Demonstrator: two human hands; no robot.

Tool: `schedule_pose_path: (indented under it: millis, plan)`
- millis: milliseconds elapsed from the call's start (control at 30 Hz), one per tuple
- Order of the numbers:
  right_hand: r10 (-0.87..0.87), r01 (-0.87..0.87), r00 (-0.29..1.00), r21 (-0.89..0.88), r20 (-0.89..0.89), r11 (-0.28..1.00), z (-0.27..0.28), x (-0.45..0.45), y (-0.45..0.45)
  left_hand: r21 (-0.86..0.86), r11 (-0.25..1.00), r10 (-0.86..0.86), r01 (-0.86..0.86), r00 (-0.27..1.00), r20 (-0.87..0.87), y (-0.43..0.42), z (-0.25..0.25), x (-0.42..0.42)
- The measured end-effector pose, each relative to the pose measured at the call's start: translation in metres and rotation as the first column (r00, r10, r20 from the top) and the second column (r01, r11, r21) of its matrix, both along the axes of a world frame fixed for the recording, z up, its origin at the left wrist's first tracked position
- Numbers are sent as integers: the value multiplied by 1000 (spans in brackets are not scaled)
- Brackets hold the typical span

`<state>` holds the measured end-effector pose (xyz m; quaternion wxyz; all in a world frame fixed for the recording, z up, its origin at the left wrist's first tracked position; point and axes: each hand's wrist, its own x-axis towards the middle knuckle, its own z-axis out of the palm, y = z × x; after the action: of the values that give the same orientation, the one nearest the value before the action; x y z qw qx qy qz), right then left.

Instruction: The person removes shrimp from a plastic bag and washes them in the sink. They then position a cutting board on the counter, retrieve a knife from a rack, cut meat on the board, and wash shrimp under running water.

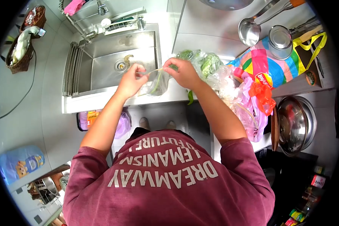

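A clear plastic bag [161, 86] hangs over the counter edge by the sink, with a thin green stalk visible inside it. My left hand [133, 80] pinches one side of the bag's stretched top. On the other side, my right hand [182, 72] grips the twisted top between thumb and fingers. Just beyond my right hand lie bagged green vegetables [210, 64]. A green leaf [190, 97] pokes over the counter edge below my right wrist.
The steel sink [101, 81] is at the left, with a folding rack [72, 71] on its side. Crumpled plastic bags [248, 101] and a colourful Lay's bag [269, 62] crowd the right counter. Ladles [249, 33] hang above. A glass lid [292, 124] stands farther right.
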<state>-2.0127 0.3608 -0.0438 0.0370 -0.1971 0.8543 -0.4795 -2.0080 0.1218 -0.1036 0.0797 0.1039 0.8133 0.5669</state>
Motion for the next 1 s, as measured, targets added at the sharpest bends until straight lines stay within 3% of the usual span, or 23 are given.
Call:
schedule_pose_path:
  millis: [67, 100, 200, 267, 433, 567, 667, 733, 800, 833, 1000]
  plan:
    - [-65, 63, 998, -89, -21, 994, -10, 9, -4, -362, 925, 107, -117, 993, -49, 10, 18, 30]
    - [-96, 92, 995, -134, -28, 987, -17, 11, -5, -418, 886, 151, -198, 978, -144, 10, 6, 38]
    - [-184, 187, 982, -224, 36, 956, -28, 13, -2, -357, 911, 228, -208, 974, 13, -8, -14, 41]
    - [-192, 191, 981, -234, 20, 953, -29, 15, 5, -189, 950, 258, -250, 966, 20, -18, -15, 42]
    - [-172, 188, 982, -444, 77, 876, -35, 17, 9, 60, 995, 66, -74, 990, 124, -38, 36, 32]
    - [-164, 169, 984, -617, 66, 768, -19, 27, -1, 88, 981, -182, 175, 980, 76, -53, 63, 22]
    - [-169, 224, 974, -717, 149, 660, -2, 42, -17, 566, 822, -176, 54, 971, 164, -50, 45, 11]
    - [-225, 321, 947, -723, 229, 612, 4, 51, -27, 715, 693, -319, 96, 930, 184, -36, 54, 18]
    - [-335, 463, 885, -676, 322, 573, 6, 62, -35, 513, 832, -288, 213, 955, 71, -29, 43, 21]
    - [-405, 506, 858, -656, 317, 560, 5, 67, -38, 460, 872, -228, 169, 971, 76, -24, 35, 18]
    - [-538, 628, 763, -607, 357, 487, 0, 110, -20, 498, 835, -313, 232, 946, 84, -5, 21, 8]
